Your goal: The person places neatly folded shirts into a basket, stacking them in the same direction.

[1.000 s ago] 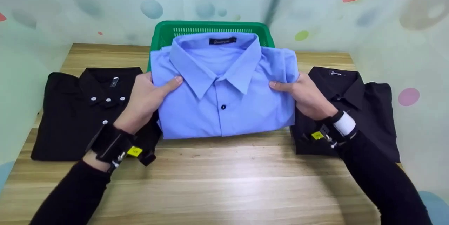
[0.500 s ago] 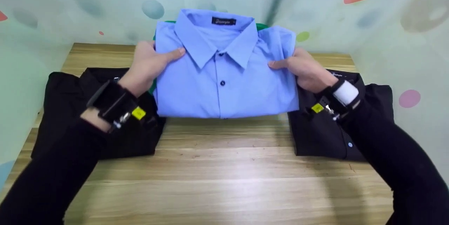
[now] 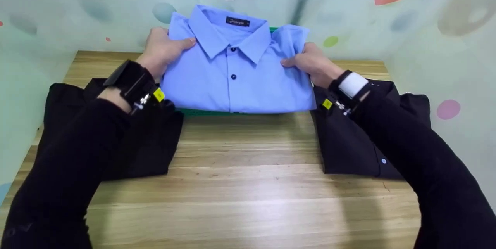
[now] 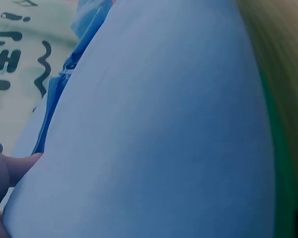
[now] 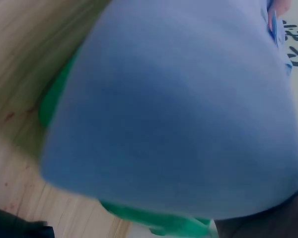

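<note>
A folded light-blue collared shirt (image 3: 255,90) is held up by its two sides in the head view, collar toward the back wall. My left hand (image 3: 161,49) grips its left edge, thumb on the front and the other fingers hidden behind. On the opposite edge my right hand (image 3: 316,63) pinches the cloth the same way. Behind and below the shirt is a green basket (image 3: 193,112), mostly covered; its green side also shows past the cloth in both wrist views. Whether shirt and basket touch, I cannot tell.
Folded black shirts lie on the wooden table (image 3: 252,187) at both sides, one black shirt (image 3: 151,152) under my left forearm and another black shirt (image 3: 345,144) under the right. A patterned wall (image 3: 348,16) stands behind the basket.
Both hands have carried the blue shirt away from me, toward the back wall and over the green basket, then slightly left. The grip of each hand looks the same.
</note>
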The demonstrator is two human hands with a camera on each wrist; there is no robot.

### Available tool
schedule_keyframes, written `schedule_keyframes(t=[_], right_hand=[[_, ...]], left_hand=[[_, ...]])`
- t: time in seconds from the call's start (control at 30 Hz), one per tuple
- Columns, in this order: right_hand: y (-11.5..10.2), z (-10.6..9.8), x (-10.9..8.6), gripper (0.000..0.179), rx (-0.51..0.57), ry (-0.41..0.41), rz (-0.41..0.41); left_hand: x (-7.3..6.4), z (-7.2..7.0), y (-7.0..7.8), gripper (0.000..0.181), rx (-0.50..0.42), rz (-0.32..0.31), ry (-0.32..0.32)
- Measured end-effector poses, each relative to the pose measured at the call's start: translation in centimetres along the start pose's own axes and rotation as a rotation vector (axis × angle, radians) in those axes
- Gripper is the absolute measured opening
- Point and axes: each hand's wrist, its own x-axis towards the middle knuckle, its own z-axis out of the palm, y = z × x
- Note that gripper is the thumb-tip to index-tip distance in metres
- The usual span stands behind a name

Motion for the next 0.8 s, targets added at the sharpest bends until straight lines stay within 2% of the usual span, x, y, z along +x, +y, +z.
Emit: schedule_keyframes(t=[0.17,0.33,0.53,0.67,0.8], right_hand=[[-0.5,0.4,1.5,0.021,0.051,0.031,-0.022],[-0.9,0.4,2.8,0.024,0.067,0.085,-0.038],[-0.6,0.9,4.1,0.026,-0.094,0.071,-0.024],[-0.5,1.6,4.7,0.03,-0.174,0.029,-0.007],[-0.6,1.9,4.8,0.037,-0.21,0.012,0.003]], left_hand=[[1.8,-0.6,1.2,0.051,0.141,-0.03,-0.05],[3.2,-0.3,1.4,0.056,0.262,0.0,-0.046],[3.9,0.8,0.6,0.054,0.393,0.075,-0.037],[4.1,1.1,0.2,0.05,0.472,0.074,-0.027],[4.3,1.5,0.1,0.039,0.524,0.076,-0.017]])
